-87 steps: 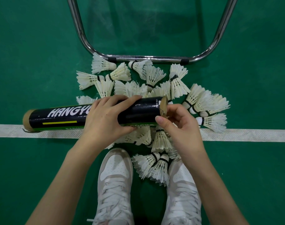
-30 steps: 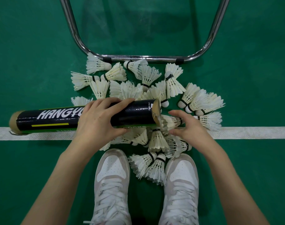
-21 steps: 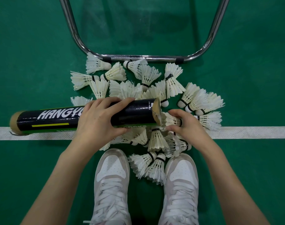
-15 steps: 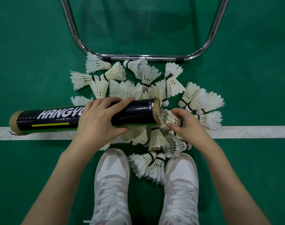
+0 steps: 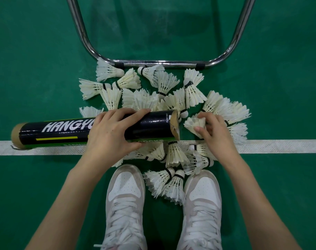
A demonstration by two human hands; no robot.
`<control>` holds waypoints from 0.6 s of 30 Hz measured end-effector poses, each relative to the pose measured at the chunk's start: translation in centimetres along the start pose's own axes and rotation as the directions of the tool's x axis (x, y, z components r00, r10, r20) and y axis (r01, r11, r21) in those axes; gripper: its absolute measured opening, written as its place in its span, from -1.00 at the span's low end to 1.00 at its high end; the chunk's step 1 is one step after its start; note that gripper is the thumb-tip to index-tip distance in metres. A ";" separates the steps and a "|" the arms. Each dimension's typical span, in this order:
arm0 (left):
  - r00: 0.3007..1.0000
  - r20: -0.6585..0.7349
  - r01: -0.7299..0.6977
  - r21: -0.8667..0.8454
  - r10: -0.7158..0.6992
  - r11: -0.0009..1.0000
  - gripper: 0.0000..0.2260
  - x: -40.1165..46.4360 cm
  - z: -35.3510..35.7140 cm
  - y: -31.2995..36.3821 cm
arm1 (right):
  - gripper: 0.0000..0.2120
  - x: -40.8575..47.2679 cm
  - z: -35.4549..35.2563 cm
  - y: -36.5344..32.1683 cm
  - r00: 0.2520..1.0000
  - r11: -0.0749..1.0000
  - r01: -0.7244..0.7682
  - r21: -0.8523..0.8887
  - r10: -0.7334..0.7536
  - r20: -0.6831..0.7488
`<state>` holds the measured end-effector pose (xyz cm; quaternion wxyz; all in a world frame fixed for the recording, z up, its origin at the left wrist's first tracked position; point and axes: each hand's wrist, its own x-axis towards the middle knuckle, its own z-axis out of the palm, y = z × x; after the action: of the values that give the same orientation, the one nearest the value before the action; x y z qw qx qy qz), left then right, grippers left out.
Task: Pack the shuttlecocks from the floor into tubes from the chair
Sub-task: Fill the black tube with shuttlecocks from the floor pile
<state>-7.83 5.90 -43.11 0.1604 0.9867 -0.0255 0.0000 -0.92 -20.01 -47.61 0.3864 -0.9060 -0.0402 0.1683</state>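
We gripped the tube (image 5: 92, 131) in our left hand (image 5: 111, 133), its long axis running nine-to-three; our right hand (image 5: 214, 131) pinched a shuttlecock (image 5: 193, 123) just at three o'clock of its open mouth.

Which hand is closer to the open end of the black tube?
The right hand: it holds a shuttlecock just beside the tube's open end. The left hand grips the black tube farther back, around its middle.

I see the left hand (image 5: 111, 134) gripping a black tube (image 5: 67, 131) held level above the white floor line (image 5: 279, 146), open end to the right. The right hand (image 5: 214, 134) pinches 1 shuttlecock (image 5: 194, 123) just beside that opening. Loose shuttlecocks (image 5: 164, 83) lie between the chair frame (image 5: 160, 61) and 2 white shoes (image 5: 125, 201).
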 end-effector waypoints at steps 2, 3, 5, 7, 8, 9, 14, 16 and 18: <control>1.000 0.002 0.001 -0.004 -0.001 1.000 -0.26 0.0 0.0 0.0 | -0.83 0.1 -0.3 0.0 0.999 0.999 0.029 -0.038 -0.031 -0.039; 1.000 0.003 -0.001 -0.003 0.001 1.000 -0.25 0.0 0.1 0.0 | -0.84 0.2 -0.5 0.1 0.997 0.996 0.050 -0.068 -0.054 -0.059; 1.000 0.003 -0.004 0.001 0.004 1.000 -0.25 -0.1 0.2 0.0 | -0.85 0.6 -1.0 0.3 0.990 0.989 0.088 -0.119 -0.100 -0.099; 1.000 0.001 0.003 -0.002 -0.003 1.000 -0.25 -0.1 0.2 0.1 | -0.85 0.7 -1.4 0.3 0.985 0.986 0.092 -0.141 -0.111 -0.131; 1.000 0.001 0.007 -0.004 -0.007 1.000 -0.25 -0.1 0.2 0.1 | -0.84 0.7 -1.6 0.2 0.982 0.984 0.098 -0.150 -0.120 -0.147; 1.000 0.001 0.010 -0.005 -0.010 1.000 -0.25 -0.1 0.2 0.2 | -0.84 0.7 -1.8 0.0 0.977 0.981 0.109 -0.160 -0.136 -0.164; 1.000 -0.002 0.016 -0.005 -0.016 1.000 -0.26 -0.1 0.1 0.2 | -0.88 -0.6 -2.7 -1.9 0.971 0.996 0.043 0.083 -0.022 -0.236; 1.000 -0.001 0.013 -0.004 -0.013 1.000 -0.26 0.0 0.1 0.2 | -0.86 -1.2 -3.2 -2.7 0.963 0.989 0.052 0.136 -0.013 -0.269; 1.000 0.001 0.005 -0.003 -0.005 1.000 -0.26 0.0 0.2 0.2 | -0.83 -1.7 -3.7 -3.6 0.950 0.976 0.056 0.212 0.013 -0.312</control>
<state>-7.88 5.65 -43.24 0.1622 0.9865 -0.0229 -0.0008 -1.06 -20.36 -42.16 0.4869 -0.8727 0.0299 0.0226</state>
